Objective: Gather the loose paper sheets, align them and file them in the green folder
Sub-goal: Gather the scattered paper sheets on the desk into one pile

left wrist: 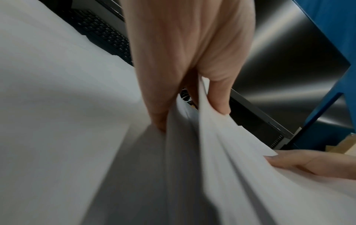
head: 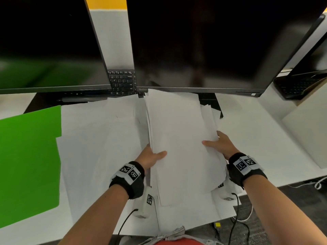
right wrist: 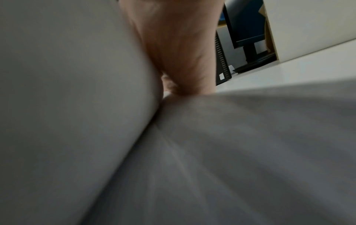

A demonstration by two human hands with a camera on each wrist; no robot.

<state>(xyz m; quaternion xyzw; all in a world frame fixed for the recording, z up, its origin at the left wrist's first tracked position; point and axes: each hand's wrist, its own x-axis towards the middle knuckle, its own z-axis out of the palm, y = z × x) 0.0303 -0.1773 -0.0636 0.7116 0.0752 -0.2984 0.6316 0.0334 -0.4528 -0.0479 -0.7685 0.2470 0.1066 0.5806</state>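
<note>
A thick stack of white paper sheets (head: 178,138) is held just above the desk in front of the right monitor, its edges uneven. My left hand (head: 150,157) grips its left edge, thumb on top and fingers underneath; the left wrist view shows the thumb (left wrist: 219,97) pinching the sheets (left wrist: 221,152). My right hand (head: 219,144) grips the right edge the same way, and sheets (right wrist: 231,144) fill the right wrist view below the palm (right wrist: 177,45). The green folder (head: 30,163) lies flat at the desk's left. More white sheets (head: 99,142) lie under and around the stack.
Two dark monitors (head: 212,43) stand close behind the stack, with a black keyboard (head: 122,82) between them. A white partition (head: 307,135) stands at the right. Cables (head: 235,218) hang off the desk's front edge.
</note>
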